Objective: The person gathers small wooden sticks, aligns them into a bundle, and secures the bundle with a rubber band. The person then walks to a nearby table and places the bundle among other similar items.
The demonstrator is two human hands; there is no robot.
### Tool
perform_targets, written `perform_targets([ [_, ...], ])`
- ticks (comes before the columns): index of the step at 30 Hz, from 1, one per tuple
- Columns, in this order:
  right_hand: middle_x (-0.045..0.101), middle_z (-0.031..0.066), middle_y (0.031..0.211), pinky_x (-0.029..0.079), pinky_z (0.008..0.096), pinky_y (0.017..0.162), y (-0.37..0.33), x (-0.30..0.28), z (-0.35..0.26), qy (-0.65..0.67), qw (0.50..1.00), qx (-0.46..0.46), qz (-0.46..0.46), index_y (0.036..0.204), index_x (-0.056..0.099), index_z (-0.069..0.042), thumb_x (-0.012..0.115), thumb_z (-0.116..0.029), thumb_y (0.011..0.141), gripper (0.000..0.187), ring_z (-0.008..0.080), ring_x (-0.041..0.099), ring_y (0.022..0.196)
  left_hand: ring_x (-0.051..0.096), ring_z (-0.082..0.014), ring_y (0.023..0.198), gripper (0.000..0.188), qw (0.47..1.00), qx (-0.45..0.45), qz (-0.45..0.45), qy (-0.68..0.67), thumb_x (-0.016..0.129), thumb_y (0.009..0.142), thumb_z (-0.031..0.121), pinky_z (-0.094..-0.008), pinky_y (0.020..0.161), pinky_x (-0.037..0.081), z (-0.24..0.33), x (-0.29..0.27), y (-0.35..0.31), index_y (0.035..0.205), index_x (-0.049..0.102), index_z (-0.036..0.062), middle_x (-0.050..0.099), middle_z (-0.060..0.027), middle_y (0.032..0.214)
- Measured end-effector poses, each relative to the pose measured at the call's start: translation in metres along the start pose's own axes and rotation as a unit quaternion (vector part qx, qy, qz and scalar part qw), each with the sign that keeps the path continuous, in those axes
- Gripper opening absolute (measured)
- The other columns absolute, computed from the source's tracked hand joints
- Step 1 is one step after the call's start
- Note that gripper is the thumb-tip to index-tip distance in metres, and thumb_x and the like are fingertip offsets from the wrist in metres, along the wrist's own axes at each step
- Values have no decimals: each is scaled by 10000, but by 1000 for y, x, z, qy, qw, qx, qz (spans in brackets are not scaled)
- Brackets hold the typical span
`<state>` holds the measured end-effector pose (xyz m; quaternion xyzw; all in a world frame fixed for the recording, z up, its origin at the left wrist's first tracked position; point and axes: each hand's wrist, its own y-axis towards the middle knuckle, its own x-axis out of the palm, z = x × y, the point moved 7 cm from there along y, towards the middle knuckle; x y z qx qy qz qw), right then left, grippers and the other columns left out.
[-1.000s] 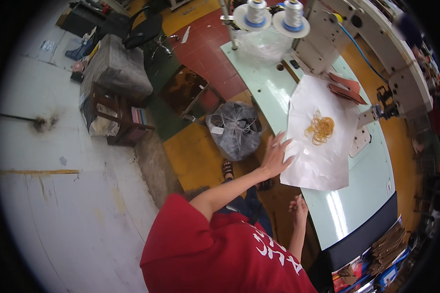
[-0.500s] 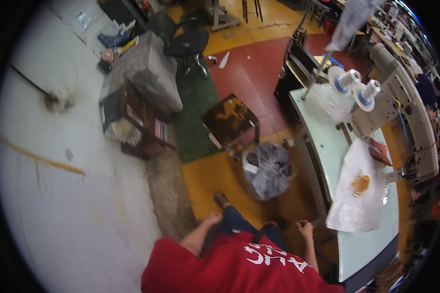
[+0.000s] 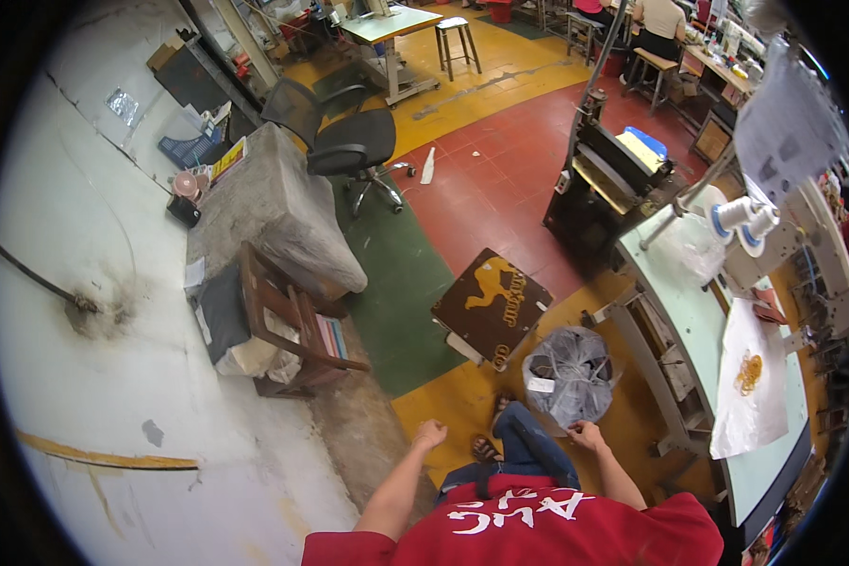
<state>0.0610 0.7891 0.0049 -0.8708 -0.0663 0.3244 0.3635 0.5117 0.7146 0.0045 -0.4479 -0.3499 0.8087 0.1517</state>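
My left hand [image 3: 430, 435] hangs over the yellow floor beside my leg, its fingers curled in and nothing showing in them. Lower right of it, my right hand [image 3: 587, 436] has its fingers pinched together; whatever may be between them is too small to make out. Just beyond that hand stands a knotted grey plastic bag [image 3: 570, 377] with dark contents and a white label. Whether the fingers touch the bag I cannot tell. A brown square stool [image 3: 492, 307] with a yellow camel picture stands past the bag.
To the right, a pale green sewing table [image 3: 668, 274] carries thread cones [image 3: 732, 215], a white sheet [image 3: 751, 377] with a yellow-brown pile, and a sewing machine [image 3: 811, 236]. At left are a white wall [image 3: 160, 340], a wooden chair [image 3: 278, 316] and a covered block [image 3: 274, 208]. An office chair [image 3: 358, 137] stands farther off.
My view has shifted left and up, with more of the far workshop showing. I have come closer to the bag and stool. My right hand is now at the bag's near side.
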Motion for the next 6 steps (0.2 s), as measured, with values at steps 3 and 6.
perform_targets([
  [3,714,109,848,558,338,681,31,21,9,25,992,122,-22,984,694,-23,709,-251,783,304,166,691,729,579,-326,1077,419,1000,13,-9,13,614,821,370,-389,982,426,22,-28,28,1085,636,45,641,-186,1103],
  [6,712,119,829,563,376,682,56,24,6,104,963,248,0,1019,696,-49,697,-261,812,297,228,692,731,571,-326,1098,420,998,43,-34,-12,613,826,372,-387,1006,407,53,-61,48,1099,636,53,630,-195,1128],
])
